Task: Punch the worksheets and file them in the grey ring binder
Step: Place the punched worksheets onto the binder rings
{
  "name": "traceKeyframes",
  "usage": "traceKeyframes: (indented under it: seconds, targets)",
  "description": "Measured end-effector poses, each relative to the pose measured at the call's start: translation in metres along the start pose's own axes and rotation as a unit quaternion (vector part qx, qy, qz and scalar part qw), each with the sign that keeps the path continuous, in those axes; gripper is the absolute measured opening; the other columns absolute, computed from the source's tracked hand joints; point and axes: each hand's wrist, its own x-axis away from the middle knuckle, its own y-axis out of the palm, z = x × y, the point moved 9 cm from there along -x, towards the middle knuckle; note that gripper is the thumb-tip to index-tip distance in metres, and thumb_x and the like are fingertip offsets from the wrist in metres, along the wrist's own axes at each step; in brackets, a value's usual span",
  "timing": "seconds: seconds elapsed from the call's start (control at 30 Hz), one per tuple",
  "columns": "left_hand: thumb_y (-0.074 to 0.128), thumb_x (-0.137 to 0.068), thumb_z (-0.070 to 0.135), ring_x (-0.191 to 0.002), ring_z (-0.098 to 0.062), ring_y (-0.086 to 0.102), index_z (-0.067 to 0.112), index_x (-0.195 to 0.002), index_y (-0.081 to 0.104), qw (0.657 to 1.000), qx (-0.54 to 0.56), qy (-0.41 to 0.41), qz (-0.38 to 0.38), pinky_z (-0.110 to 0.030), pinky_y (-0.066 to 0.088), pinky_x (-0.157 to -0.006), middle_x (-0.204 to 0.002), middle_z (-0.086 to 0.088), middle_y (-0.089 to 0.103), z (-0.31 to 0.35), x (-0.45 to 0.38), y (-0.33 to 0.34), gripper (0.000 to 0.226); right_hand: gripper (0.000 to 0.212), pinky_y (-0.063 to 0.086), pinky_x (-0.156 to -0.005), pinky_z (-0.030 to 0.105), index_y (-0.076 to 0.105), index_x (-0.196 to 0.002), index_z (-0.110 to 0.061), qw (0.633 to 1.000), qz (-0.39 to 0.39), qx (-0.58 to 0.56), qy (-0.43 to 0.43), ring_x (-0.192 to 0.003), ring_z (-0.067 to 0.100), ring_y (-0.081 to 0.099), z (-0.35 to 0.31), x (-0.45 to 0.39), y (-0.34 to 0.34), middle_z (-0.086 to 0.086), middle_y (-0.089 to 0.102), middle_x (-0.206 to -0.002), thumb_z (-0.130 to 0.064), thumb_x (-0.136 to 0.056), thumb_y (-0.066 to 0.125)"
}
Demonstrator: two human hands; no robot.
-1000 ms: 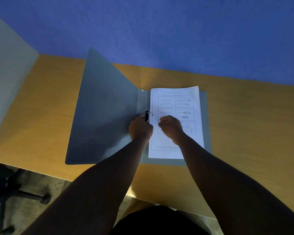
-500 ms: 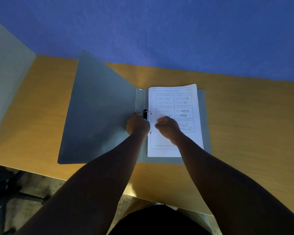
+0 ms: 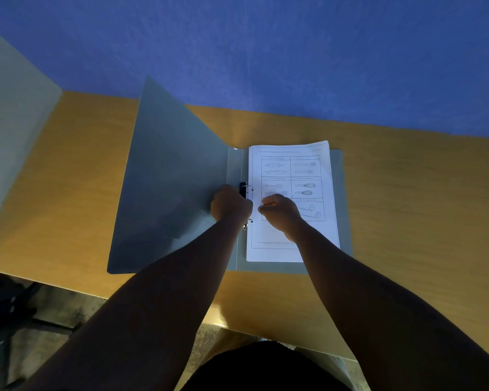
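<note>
- Head view shows the grey ring binder lying open on the wooden bench in the middle of the frame, its front cover tilted up at the left, its back cover flat at the right.
- White worksheets sit on the back cover, their left edge at the ring mechanism; two punched holes show at that edge, so the sheets look threaded onto the rings already.
- Left hand is curled over the mechanism at the spine, its fingers bent; exactly what they pinch is hidden beneath the hand, though I would guess the black clasp or the lower ring.
- Right hand rests on the top sheet just beside the rings, its fingers clenched into a loose fist; whether they pinch the paper I cannot tell.
- Paper like this is light and floppy, and I would expect it to tear at the holes if dragged sideways, so pressing it flat near the punched edge is the safest hold.
- Covers look stiff and smooth, probably light; the raised one is best taken by its free outer edge to swing it shut.
- Metal rings are rigid and likely springy, so squeeze them together close to the base.
</note>
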Motion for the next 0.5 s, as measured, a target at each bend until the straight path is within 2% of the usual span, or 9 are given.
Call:
traceKeyframes:
  seconds: [0.07, 0.1, 0.2, 0.3, 0.4, 0.5]
  targets:
    - [0.070, -0.077, 0.020, -0.094, -0.027, 0.071, 0.018, -0.108, 0.071, 1.000, -0.006, 0.001, 0.000, -0.031, 0.054, -0.069, -0.102, -0.004, 0.074, 0.0006, -0.0001, -0.0011, 0.031, 0.029, 0.051, -0.070, 0.034, 0.064, -0.099, 0.008, 1.000, 0.008, 0.004, -0.009, -0.093, 0.036, 0.066, -0.0018, 0.0000, -0.0020, 0.025, 0.067, -0.099, -0.012, -0.080, 0.056]
    - [0.070, -0.076, 0.021, -0.094, -0.027, 0.071, 0.018, -0.107, 0.072, 1.000, -0.008, 0.000, 0.002, -0.031, 0.054, -0.069, -0.102, -0.003, 0.074, 0.0007, -0.0003, -0.0016, 0.031, 0.030, 0.053, -0.071, 0.035, 0.064, -0.100, 0.008, 1.000, 0.010, 0.008, -0.012, -0.095, 0.035, 0.065, -0.0023, 0.0000, -0.0026, 0.025, 0.067, -0.104, -0.012, -0.080, 0.056]
    - [0.070, -0.075, 0.022, -0.091, -0.027, 0.072, 0.019, -0.105, 0.073, 1.000, -0.009, 0.003, 0.005, -0.029, 0.053, -0.066, -0.099, -0.002, 0.074, 0.0014, 0.0002, -0.0022, 0.031, 0.030, 0.055, -0.075, 0.038, 0.064, -0.101, 0.007, 1.000, 0.008, 0.013, -0.015, -0.089, 0.030, 0.066, -0.0016, -0.0006, -0.0021, 0.024, 0.068, -0.105, -0.013, -0.080, 0.055]
    - [0.071, -0.074, 0.022, -0.090, -0.026, 0.072, 0.019, -0.104, 0.073, 1.000, -0.010, 0.009, 0.011, -0.029, 0.052, -0.064, -0.097, -0.001, 0.074, 0.0023, 0.0010, -0.0030, 0.030, 0.030, 0.054, -0.072, 0.035, 0.065, -0.101, 0.006, 1.000, 0.009, 0.009, -0.015, -0.086, 0.027, 0.065, -0.0012, -0.0007, -0.0024, 0.023, 0.068, -0.105, -0.014, -0.081, 0.056]
    - [0.073, -0.073, 0.026, -0.092, -0.027, 0.072, 0.021, -0.107, 0.070, 1.000, -0.007, 0.012, 0.018, -0.032, 0.055, -0.067, -0.100, -0.001, 0.073, 0.0022, 0.0010, -0.0036, 0.034, 0.032, 0.055, -0.086, 0.043, 0.063, -0.107, 0.007, 1.000, 0.012, 0.006, -0.013, -0.101, 0.033, 0.065, -0.0021, 0.0010, -0.0042, 0.023, 0.067, -0.110, -0.013, -0.082, 0.057]
    - [0.074, -0.074, 0.026, -0.095, -0.028, 0.070, 0.018, -0.111, 0.063, 1.000, 0.005, 0.019, 0.021, -0.033, 0.054, -0.069, -0.103, -0.002, 0.072, 0.0029, 0.0011, -0.0045, 0.039, 0.034, 0.054, -0.090, 0.044, 0.063, -0.111, 0.007, 1.000, 0.006, 0.008, -0.014, -0.105, 0.033, 0.064, -0.0030, 0.0020, -0.0038, 0.023, 0.066, -0.114, -0.014, -0.085, 0.057]
